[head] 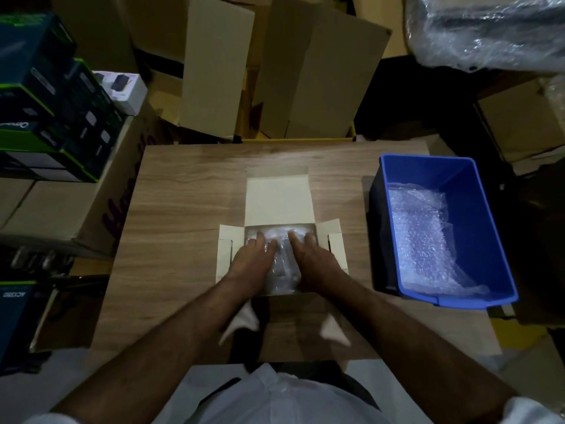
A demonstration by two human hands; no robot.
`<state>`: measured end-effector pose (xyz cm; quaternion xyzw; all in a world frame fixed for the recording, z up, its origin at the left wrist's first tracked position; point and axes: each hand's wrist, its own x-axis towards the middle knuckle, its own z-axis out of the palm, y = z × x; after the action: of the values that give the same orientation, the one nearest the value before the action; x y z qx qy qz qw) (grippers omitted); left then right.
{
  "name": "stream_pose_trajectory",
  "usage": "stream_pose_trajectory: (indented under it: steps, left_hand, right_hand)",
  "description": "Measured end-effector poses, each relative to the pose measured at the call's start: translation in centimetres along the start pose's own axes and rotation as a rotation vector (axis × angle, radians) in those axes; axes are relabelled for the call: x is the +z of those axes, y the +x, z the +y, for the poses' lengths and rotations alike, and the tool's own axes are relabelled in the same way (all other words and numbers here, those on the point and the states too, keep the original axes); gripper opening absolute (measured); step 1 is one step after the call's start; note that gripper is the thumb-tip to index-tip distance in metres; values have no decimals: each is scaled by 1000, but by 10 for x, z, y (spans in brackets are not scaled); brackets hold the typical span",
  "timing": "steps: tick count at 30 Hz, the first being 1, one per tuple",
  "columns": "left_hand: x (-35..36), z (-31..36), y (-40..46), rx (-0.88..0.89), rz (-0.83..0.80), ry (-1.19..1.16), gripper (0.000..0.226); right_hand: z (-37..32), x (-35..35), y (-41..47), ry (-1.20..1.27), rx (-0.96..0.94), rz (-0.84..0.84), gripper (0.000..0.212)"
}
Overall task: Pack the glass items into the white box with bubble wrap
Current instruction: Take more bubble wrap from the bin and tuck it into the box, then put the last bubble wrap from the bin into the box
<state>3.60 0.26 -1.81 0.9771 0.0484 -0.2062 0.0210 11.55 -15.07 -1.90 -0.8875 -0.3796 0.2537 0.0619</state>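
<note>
The white box (279, 200) stands in the middle of the wooden table, its lid flap folded back away from me and its side flaps spread out. Inside it lies bubble wrap (282, 258) over dark glass items that I cannot make out clearly. My left hand (252, 260) and my right hand (312, 258) both rest flat inside the box, fingers spread, pressing on the bubble wrap from either side. Neither hand grips anything.
A blue plastic bin (467, 215) with more bubble wrap (425, 234) sits on the table's right. Cardboard cartons (321, 81) stand behind the table. Stacked dark product boxes (52, 111) are at the left, and a plastic-wrapped bundle (489, 29) sits at top right.
</note>
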Motion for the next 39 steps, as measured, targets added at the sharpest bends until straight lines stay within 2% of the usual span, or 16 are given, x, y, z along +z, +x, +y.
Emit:
stream_pose_trajectory:
  steps: [3,6,10,14,17,19,22,25,28,30,32,36,39]
  left_hand:
    - [-2,-1,-15,20,89,-171,88]
    - [-3,7,-18,17,278,-324,83]
    - [-10,39,-3,93,417,-325,73]
    - [-22,96,23,179,480,-367,67]
    - [-35,143,45,313,513,-403,61]
    - [-45,173,59,354,525,-395,59]
    - [-54,204,87,297,465,-383,65]
    - [-48,215,111,238,344,-322,68]
    - [-42,219,118,192,296,-250,65]
    - [-38,220,120,170,284,-254,63]
    - [-37,219,123,172,309,-273,64]
    - [-36,219,122,149,283,-291,66]
    - [-39,221,121,141,271,-315,68]
  right_hand:
    - [6,-11,-18,27,-1,184,106]
    - [20,-18,-41,73,-21,358,92]
    - [56,-25,-73,100,34,520,75]
    - [107,-35,-110,171,193,640,75]
    - [157,-31,-129,189,254,630,71]
    - [187,-27,-137,242,271,552,71]
    - [223,-34,-144,367,269,302,72]
    - [247,-42,-137,371,278,-10,72]
    - [262,-35,-119,360,285,-169,55]
    - [267,-26,-109,367,235,-172,32]
    - [270,-21,-102,416,205,-91,17]
    - [272,-27,-108,765,187,134,11]
    - [274,-39,-125,899,104,274,19]
